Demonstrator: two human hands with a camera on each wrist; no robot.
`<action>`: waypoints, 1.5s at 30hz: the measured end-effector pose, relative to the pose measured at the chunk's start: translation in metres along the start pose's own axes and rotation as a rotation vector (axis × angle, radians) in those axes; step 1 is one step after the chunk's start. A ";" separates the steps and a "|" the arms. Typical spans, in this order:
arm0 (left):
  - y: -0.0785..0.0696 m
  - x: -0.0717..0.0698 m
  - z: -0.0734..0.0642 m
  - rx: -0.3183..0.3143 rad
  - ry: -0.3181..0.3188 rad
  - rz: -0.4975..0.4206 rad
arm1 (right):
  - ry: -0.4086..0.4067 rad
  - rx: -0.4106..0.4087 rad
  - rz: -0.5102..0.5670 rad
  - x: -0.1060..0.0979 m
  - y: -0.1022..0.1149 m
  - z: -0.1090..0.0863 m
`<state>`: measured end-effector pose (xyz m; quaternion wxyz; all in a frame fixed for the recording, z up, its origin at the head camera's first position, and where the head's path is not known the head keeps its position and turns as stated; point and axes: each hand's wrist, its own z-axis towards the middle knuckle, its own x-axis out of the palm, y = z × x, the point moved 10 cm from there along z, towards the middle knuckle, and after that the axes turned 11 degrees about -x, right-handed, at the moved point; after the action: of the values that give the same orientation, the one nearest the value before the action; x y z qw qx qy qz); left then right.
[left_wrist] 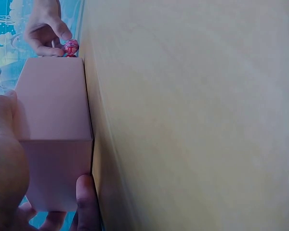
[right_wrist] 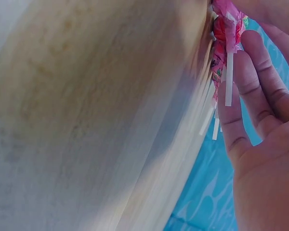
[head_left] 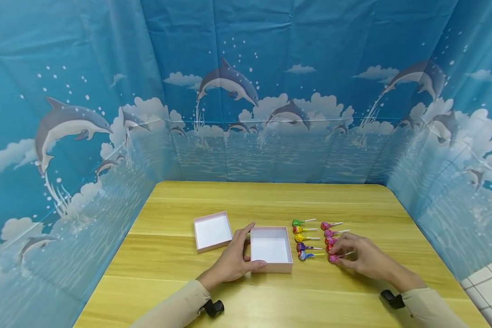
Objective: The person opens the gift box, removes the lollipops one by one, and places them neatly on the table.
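Observation:
My left hand (head_left: 233, 260) grips the left side of an open square pink box (head_left: 272, 268) with a white inside. Its thumb lies along the front wall, and the fingers reach round the left side. The pink box wall (left_wrist: 55, 101) fills much of the left wrist view. To the right of the box, my right hand (head_left: 365, 256) pinches the nearest pink lollipop (head_left: 333, 258) of the right-hand column, by the candy end. That lollipop's white stick (right_wrist: 229, 79) points toward the palm in the right wrist view. Fingers partly hide the other lollipops there.
A pink-edged box lid (head_left: 212, 231), white inside up, lies left of the box. Between box and right hand runs a column of several lollipops, including a green one (head_left: 297, 222) and a purple one (head_left: 301, 246). A dolphin-print curtain (head_left: 246, 150) surrounds the wooden table (head_left: 270, 300).

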<state>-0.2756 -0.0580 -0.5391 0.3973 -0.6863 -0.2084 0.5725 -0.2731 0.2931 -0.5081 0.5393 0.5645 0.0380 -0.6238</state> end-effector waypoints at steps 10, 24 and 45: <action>-0.001 0.001 0.000 -0.002 0.006 -0.016 | -0.023 -0.014 -0.027 -0.004 0.001 -0.003; -0.002 0.001 0.003 0.011 0.001 0.012 | -0.073 -0.058 -0.118 -0.013 0.010 -0.003; -0.002 -0.005 0.000 -0.028 0.037 0.004 | -0.176 -0.104 -0.224 -0.015 0.030 -0.001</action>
<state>-0.2763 -0.0604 -0.5344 0.3903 -0.7025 -0.2080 0.5576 -0.2539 0.2905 -0.4803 0.4960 0.4711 0.0858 -0.7243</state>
